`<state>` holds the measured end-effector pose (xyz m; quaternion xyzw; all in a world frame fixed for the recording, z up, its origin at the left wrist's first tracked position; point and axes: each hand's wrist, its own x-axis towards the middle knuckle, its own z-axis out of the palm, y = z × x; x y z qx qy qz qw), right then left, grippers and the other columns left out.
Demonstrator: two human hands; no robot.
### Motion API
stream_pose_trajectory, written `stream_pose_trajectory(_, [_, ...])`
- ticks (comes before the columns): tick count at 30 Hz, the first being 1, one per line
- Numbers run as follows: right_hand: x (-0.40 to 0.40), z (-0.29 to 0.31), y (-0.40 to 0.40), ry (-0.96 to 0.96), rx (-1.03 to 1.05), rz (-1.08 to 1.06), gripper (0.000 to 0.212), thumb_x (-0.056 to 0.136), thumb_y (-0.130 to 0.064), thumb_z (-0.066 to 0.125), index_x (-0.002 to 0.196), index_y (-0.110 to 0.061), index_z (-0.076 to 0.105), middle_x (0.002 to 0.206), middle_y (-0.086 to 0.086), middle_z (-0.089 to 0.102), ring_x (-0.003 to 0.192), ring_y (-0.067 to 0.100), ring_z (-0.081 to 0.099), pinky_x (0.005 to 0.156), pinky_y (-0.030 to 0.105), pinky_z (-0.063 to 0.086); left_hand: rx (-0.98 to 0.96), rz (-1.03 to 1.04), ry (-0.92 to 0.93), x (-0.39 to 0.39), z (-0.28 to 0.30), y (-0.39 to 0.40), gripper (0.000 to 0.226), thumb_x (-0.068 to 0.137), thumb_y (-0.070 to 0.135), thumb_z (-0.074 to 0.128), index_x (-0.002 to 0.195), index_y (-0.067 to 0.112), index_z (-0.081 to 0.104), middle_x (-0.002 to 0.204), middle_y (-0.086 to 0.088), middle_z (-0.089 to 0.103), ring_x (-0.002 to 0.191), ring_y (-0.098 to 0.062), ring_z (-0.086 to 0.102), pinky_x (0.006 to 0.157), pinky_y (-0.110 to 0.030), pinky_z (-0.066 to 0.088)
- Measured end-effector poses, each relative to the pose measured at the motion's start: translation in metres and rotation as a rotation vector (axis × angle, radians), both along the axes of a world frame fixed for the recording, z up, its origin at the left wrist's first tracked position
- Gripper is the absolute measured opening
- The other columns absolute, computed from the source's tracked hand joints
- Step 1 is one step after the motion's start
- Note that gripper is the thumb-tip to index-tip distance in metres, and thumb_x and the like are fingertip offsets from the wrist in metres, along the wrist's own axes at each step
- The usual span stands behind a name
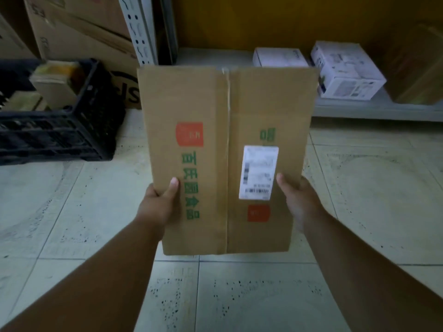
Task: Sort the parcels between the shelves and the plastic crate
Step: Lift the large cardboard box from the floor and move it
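Note:
I hold a large brown cardboard parcel (259, 104) up in front of me, with green lettering, red squares and a white shipping label on its top face. My left hand (159, 204) grips its left side, thumb on top. My right hand (296, 200) grips its right side, thumb beside the label. A black plastic crate (72, 130) stands on the floor at the left, with brown parcels inside. Past the parcel's far edge runs the low grey shelf (347, 111).
Two white printed boxes (345, 70) and a brown box (417, 68) sit on the low shelf. Large cardboard cartons (79, 32) stand behind the crate, beside a grey shelf upright (141, 29). The floor is pale tile (239, 295).

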<state>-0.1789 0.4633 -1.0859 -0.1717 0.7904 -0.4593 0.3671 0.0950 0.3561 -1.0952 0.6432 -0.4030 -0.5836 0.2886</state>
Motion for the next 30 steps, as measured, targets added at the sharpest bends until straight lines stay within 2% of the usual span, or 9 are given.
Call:
stream_pose_trajectory(3, [-0.003, 0.004, -0.017, 0.155, 0.015, 0.019, 0.045, 0.092, -0.046, 0.068, 0.131, -0.025, 0.06, 0.115, -0.005, 0.069, 0.107, 0.022, 0.065, 0.096, 0.04, 0.051, -0.003, 0.023, -0.075, 0.004, -0.001, -0.012, 0.032, 0.089, 0.053, 0.068, 0.109, 0.03, 0.057, 0.099, 0.001, 0.071, 0.091, -0.025, 0.069, 0.083, -0.045, 0.058])
stream_pose_trajectory(6, [-0.002, -0.01, -0.025, 0.226, 0.072, 0.056, 0.04, 0.094, -0.039, 0.066, 0.129, -0.022, 0.061, 0.115, -0.003, 0.07, 0.103, 0.023, 0.065, 0.092, 0.038, 0.052, 0.058, -0.011, -0.126, 0.008, -0.013, -0.01, 0.033, 0.093, 0.048, 0.065, 0.116, 0.025, 0.058, 0.099, -0.002, 0.071, 0.086, -0.025, 0.069, 0.073, -0.039, 0.056])
stream_pose_trajectory(9, [0.003, -0.037, -0.021, 0.221, 0.167, 0.069, 0.036, 0.097, -0.032, 0.063, 0.129, -0.017, 0.057, 0.116, 0.001, 0.066, 0.098, 0.024, 0.06, 0.084, 0.035, 0.048, 0.106, -0.03, -0.138, 0.015, -0.031, -0.004, 0.031, 0.096, 0.041, 0.063, 0.12, 0.022, 0.058, 0.103, -0.006, 0.071, 0.089, -0.027, 0.069, 0.075, -0.039, 0.057])
stream_pose_trajectory(12, [0.011, -0.065, -0.01, 0.138, 0.248, 0.081, 0.032, 0.097, -0.028, 0.063, 0.127, -0.017, 0.06, 0.115, 0.004, 0.068, 0.1, 0.028, 0.064, 0.089, 0.042, 0.054, 0.122, -0.095, -0.233, 0.029, -0.048, 0.0, 0.034, 0.099, 0.039, 0.058, 0.129, 0.024, 0.057, 0.112, -0.009, 0.07, 0.099, -0.033, 0.067, 0.094, -0.049, 0.055])
stream_pose_trajectory(15, [0.013, -0.081, 0.001, 0.03, 0.222, 0.074, 0.03, 0.096, -0.026, 0.064, 0.125, -0.018, 0.066, 0.112, 0.004, 0.072, 0.098, 0.027, 0.067, 0.092, 0.047, 0.056, 0.14, -0.141, -0.227, 0.039, -0.055, -0.002, 0.031, 0.102, 0.034, 0.053, 0.132, 0.029, 0.055, 0.116, -0.008, 0.07, 0.101, -0.032, 0.067, 0.098, -0.053, 0.052])
stream_pose_trajectory(20, [0.025, -0.076, 0.04, -0.11, 0.259, 0.099, 0.036, 0.095, -0.051, 0.061, 0.125, -0.031, 0.062, 0.118, 0.001, 0.069, 0.107, 0.027, 0.065, 0.099, 0.051, 0.051, 0.264, -0.169, -0.2, 0.056, -0.053, 0.018, 0.034, 0.1, 0.049, 0.051, 0.125, 0.027, 0.057, 0.107, -0.007, 0.072, 0.097, -0.032, 0.068, 0.093, -0.05, 0.052])
stream_pose_trajectory(23, [0.036, -0.069, 0.053, -0.217, 0.315, 0.082, 0.057, 0.092, -0.053, 0.064, 0.142, -0.025, 0.054, 0.136, 0.006, 0.061, 0.123, 0.032, 0.057, 0.107, 0.05, 0.044, 0.38, -0.171, -0.167, 0.06, -0.043, 0.032, 0.042, 0.096, 0.057, 0.052, 0.123, 0.026, 0.062, 0.107, -0.011, 0.073, 0.099, -0.036, 0.067, 0.093, -0.052, 0.052])
stream_pose_trajectory(27, [0.033, -0.028, 0.044, -0.207, 0.22, 0.112, 0.062, 0.092, -0.045, 0.068, 0.148, -0.031, 0.046, 0.142, 0.003, 0.056, 0.13, 0.031, 0.051, 0.113, 0.052, 0.039, 0.302, -0.247, -0.098, 0.055, 0.005, 0.005, 0.031, 0.1, 0.043, 0.054, 0.127, 0.029, 0.06, 0.105, -0.011, 0.075, 0.095, -0.035, 0.07, 0.076, -0.042, 0.056])
stream_pose_trajectory(30, [0.031, 0.018, 0.037, -0.201, 0.165, 0.102, 0.075, 0.075, -0.059, 0.078, 0.142, -0.044, 0.048, 0.137, -0.003, 0.06, 0.126, 0.029, 0.056, 0.111, 0.054, 0.042, 0.22, -0.305, -0.091, 0.058, 0.051, -0.019, 0.035, 0.098, 0.045, 0.058, 0.132, 0.037, 0.056, 0.102, -0.006, 0.078, 0.092, -0.032, 0.075, 0.086, -0.052, 0.058])
